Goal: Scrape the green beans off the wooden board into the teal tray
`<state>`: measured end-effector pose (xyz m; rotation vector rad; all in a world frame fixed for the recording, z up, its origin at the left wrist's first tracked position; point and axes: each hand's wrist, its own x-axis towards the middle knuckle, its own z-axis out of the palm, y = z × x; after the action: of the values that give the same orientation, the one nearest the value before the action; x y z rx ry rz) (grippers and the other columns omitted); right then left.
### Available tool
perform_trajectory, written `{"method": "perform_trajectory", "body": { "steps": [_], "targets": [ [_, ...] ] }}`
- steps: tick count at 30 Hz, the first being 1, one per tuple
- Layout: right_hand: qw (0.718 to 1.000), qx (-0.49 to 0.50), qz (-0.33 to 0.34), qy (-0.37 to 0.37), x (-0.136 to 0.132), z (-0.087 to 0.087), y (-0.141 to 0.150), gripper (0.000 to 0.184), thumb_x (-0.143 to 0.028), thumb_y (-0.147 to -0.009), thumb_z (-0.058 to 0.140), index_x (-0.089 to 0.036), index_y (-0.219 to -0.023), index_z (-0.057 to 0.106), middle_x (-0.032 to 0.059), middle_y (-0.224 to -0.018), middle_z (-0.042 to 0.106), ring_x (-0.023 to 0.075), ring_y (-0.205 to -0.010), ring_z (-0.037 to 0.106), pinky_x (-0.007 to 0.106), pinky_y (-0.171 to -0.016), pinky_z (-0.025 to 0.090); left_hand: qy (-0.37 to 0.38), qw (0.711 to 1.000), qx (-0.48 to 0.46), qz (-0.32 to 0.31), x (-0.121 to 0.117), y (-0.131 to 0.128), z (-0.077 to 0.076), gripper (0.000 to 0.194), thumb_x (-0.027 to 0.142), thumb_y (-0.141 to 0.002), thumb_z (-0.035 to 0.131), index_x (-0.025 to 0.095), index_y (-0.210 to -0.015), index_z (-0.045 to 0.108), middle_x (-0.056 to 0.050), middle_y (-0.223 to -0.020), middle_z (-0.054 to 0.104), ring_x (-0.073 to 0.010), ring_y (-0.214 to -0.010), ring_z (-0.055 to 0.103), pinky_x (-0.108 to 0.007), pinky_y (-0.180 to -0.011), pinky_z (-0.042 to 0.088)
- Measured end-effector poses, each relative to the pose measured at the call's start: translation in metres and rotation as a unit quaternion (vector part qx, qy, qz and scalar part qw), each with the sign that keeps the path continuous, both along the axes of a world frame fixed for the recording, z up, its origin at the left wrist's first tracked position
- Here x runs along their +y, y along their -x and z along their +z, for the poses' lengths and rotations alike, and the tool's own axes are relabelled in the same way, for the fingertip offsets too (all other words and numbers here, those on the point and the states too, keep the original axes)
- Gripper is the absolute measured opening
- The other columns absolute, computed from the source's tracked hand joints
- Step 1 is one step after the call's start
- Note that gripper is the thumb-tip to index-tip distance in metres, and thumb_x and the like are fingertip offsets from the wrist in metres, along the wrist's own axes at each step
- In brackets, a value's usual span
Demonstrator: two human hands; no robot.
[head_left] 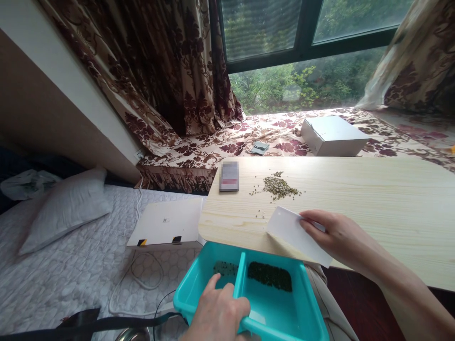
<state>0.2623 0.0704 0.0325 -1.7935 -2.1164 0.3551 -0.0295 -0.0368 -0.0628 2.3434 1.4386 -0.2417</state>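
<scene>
My left hand [218, 312] grips the near rim and centre divider of a turquoise two-part tray [305, 308], held just below the front edge of a light wooden table [373, 199]. Both tray compartments hold small dark green beans [270, 275]. My right hand [336, 234] pinches a white card [296, 234] that rests tilted on the table edge above the tray. A small pile of green beans [279, 187] lies on the table beyond the card, with a few strays around it.
A small dark device [229, 176] lies on the table's left end. A white box [332, 135] sits on the patterned window seat behind. A flat white box [165, 222], cables and a pillow [66, 206] lie on the bed at left.
</scene>
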Motion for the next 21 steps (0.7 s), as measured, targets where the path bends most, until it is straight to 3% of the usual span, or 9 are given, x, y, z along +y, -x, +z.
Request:
{"method": "perform_trajectory", "body": {
  "steps": [8,21],
  "targets": [
    [0.999,-0.026,-0.019,0.003,0.0045,-0.001,0.0006,0.035,-0.036,-0.086,0.048,-0.025,-0.088,0.081,0.005,-0.076,0.08,0.0216,-0.06,0.072,0.028,-0.05,0.046,0.005,1.0,-0.004,0.003,-0.0003,0.0012,0.0007,0.048,0.071,-0.065,0.086,0.026,-0.076,0.074,0.0,-0.077,0.066,-0.0236,-0.077,0.066,-0.057,-0.112,0.038],
    [1.0,-0.011,0.003,0.025,0.0052,0.0008,0.0024,0.032,-0.034,-0.085,0.049,-0.026,-0.088,0.08,0.0048,-0.083,0.082,0.022,-0.066,0.073,0.028,-0.053,0.047,-0.009,1.0,-0.019,0.01,-0.0011,0.0033,0.001,0.047,0.07,-0.065,0.086,0.026,-0.076,0.074,-0.001,-0.075,0.066,-0.0243,-0.078,0.066,-0.055,-0.111,0.039]
  ]
}}
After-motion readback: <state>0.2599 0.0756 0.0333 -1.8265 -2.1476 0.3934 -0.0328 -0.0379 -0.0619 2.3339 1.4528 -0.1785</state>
